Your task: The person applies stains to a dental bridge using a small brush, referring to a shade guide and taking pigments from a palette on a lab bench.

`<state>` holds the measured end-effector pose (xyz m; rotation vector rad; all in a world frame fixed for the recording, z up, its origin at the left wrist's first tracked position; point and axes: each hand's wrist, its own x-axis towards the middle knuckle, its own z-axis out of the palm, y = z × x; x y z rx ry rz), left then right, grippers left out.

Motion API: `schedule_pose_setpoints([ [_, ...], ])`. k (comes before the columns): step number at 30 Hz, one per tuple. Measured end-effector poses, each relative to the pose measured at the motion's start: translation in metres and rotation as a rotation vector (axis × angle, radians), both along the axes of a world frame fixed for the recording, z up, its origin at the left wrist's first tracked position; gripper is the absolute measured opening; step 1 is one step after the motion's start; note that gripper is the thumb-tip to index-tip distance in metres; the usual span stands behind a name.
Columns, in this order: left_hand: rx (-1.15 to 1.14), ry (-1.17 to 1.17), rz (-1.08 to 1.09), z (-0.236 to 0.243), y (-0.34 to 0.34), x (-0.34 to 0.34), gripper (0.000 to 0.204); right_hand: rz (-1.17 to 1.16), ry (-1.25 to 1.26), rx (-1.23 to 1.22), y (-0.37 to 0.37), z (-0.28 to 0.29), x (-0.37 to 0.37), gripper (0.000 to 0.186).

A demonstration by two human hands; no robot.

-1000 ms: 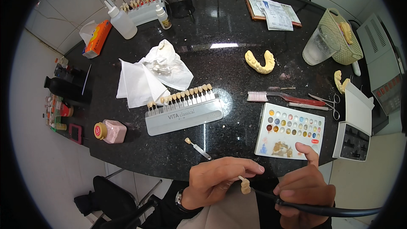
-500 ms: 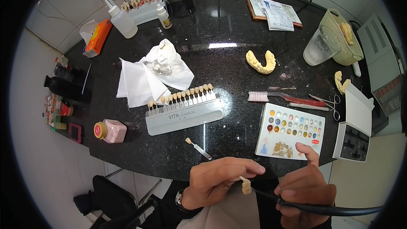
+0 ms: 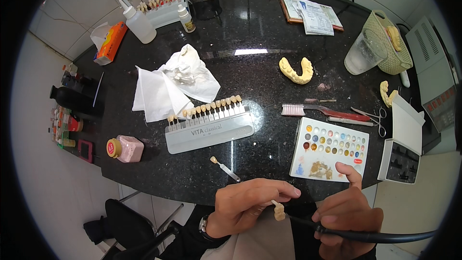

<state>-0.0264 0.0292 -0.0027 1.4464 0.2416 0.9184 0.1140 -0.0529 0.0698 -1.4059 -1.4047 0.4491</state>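
In front of my lap, my left hand (image 3: 250, 203) pinches a thin pale stick that carries a small beige dental crown piece (image 3: 279, 212). The pinch is partly hidden behind my fingers. My right hand (image 3: 347, 219) grips a slim black paintbrush (image 3: 375, 236), whose tapered tip reaches to the right side of the crown piece. I cannot make out whether the tip touches it. My right index finger is raised over the near edge of a white palette (image 3: 301, 151) with coloured wells and brown smears. A single shade tab (image 3: 225, 169) lies on the counter beyond my left hand.
A grey shade guide (image 3: 210, 135) with tooth tabs stands left of centre, before crumpled white tissue (image 3: 161, 86). A pink jar (image 3: 130, 149) is at left. A yellow dental model (image 3: 296, 71), toothbrush (image 3: 292, 110), scissors (image 3: 381, 121) and open box (image 3: 399, 163) lie to the right.
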Motion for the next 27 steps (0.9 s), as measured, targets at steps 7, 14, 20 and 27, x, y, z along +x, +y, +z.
schedule_pose_setpoints([
  [7,0.045,0.062,0.109,0.006,0.000,0.004,0.011,-0.010,0.017,0.028,0.003,-0.006,-0.003,0.016],
  [14,0.019,0.017,0.024,0.001,0.000,0.003,0.011,-0.031,0.008,0.010,0.000,0.000,-0.001,0.018],
  [20,0.007,-0.007,-0.021,0.000,0.000,0.003,0.016,-0.057,-0.006,-0.004,-0.002,0.002,-0.003,0.020],
  [27,0.000,0.001,0.014,-0.001,0.000,0.000,0.017,0.024,0.144,0.057,0.001,-0.007,-0.001,0.023],
])
